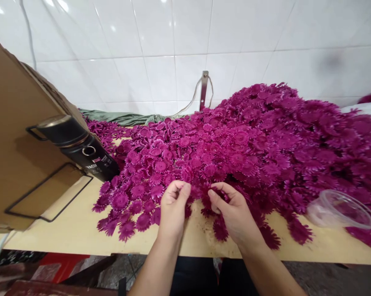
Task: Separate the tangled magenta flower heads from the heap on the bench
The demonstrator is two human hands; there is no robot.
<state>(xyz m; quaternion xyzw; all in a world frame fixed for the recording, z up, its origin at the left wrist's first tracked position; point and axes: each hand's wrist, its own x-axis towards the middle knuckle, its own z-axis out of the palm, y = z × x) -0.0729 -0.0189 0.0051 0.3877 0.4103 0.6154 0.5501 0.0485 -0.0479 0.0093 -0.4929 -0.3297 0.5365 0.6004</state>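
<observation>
A large heap of magenta artificial flowers with fringed petals spreads over the pale tabletop. At its front edge, my left hand is closed in a pinch, thumb against the index finger. A speck of magenta shows at its tip, too small to name. To the right, a short gap away, my right hand also pinches, with a dark magenta bit of a flower showing at its thumb and index finger. Flowers behind the fingertips blend with whatever lies between the hands. One loose flower lies just below my right hand.
At left a black vacuum bottle leans by a cardboard box and a black wire frame. A clear plastic tub lies tipped at right. Behind stands a white tiled wall with a metal bracket.
</observation>
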